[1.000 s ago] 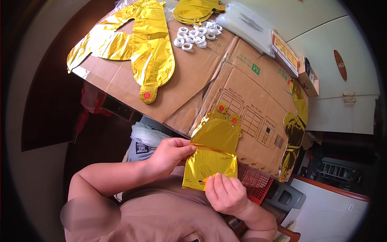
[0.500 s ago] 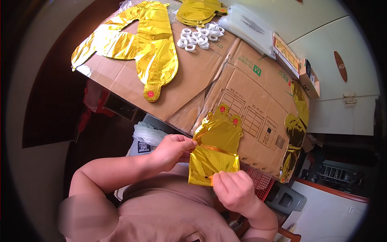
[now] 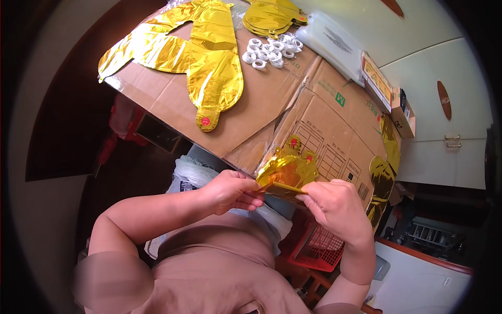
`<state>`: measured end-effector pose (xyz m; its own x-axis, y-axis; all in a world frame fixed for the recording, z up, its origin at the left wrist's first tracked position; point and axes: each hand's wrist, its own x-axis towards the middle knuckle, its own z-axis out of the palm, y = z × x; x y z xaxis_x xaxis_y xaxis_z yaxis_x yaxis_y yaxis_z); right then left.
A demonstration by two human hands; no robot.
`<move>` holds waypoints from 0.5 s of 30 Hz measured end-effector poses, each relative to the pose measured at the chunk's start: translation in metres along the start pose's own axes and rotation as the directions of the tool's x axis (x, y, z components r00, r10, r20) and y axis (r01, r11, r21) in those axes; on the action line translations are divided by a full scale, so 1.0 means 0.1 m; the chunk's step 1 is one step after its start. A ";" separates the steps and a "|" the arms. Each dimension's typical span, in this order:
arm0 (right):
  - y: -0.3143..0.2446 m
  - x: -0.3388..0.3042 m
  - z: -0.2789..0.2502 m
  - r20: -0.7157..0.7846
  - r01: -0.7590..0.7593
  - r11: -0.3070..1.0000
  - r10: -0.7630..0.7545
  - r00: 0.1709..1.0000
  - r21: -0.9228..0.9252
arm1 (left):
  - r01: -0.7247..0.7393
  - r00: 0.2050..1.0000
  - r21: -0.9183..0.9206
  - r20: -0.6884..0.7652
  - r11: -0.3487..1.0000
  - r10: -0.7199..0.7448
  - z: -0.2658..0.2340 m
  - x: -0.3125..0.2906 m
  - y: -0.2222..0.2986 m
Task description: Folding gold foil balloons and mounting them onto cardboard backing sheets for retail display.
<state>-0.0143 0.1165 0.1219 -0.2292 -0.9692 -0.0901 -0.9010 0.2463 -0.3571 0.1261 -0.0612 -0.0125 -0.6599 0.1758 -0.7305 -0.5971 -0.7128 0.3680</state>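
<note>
Currently holding a folded gold foil piece point(image 3: 288, 166) in front of the body, over the near edge of a printed cardboard sheet point(image 3: 266, 99). Gripping its left end between thumb and forefinger of the left hand point(image 3: 232, 192), with the other fingers loosely curled beneath. Pinching its right end between thumb and fingers of the right hand point(image 3: 334, 206), back of the hand turned upward. Spanning the gap between both hands with a narrow folded edge, nearly level, and showing two tabs with round red spots at the far side. Cannot tell the number of layers in the fold.

Beyond, on the cardboard, to the upper left, a large flat foil shape point(image 3: 212, 63) with one red spot on its near tip. Just to its right, a pile of white rolls point(image 3: 275, 58), and behind those, a stack of gold foil shapes point(image 3: 267, 21). Farther right, a clear plastic package point(image 3: 332, 47); along the right edge, more gold foil point(image 3: 379, 172). Below the cardboard, near the right forearm, a red crate point(image 3: 332, 250).
</note>
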 end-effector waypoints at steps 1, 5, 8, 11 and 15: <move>0.01 0.01 -0.01 -0.004 0.018 1.000 -0.018 1.000 0.005 | -0.013 1.000 0.009 0.005 1.000 0.013 -0.01 -0.01 -0.01; -0.04 -0.08 -0.02 -0.020 0.061 0.998 -0.061 0.998 0.010 | -0.184 0.982 0.126 0.054 0.975 0.178 -0.02 -0.06 -0.10; -0.08 -0.22 0.01 -0.074 0.068 0.997 -0.065 0.995 0.029 | -0.412 0.911 0.266 0.091 0.872 0.402 0.05 -0.12 -0.16; -0.10 -0.31 0.02 -0.136 0.060 0.995 -0.049 0.990 0.082 | -0.507 0.850 0.444 0.118 0.739 0.513 0.14 -0.24 -0.06; -0.07 -0.30 0.04 -0.076 0.030 0.995 -0.023 0.997 0.093 | -0.352 0.935 0.154 0.104 0.923 0.340 0.07 -0.10 -0.16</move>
<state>0.0004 0.1441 0.1230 -0.2357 -0.9718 -0.0114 -0.8692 0.2161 -0.4447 0.1394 -0.0466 -0.0070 -0.8671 -0.0071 -0.4981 -0.3888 -0.6155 0.6856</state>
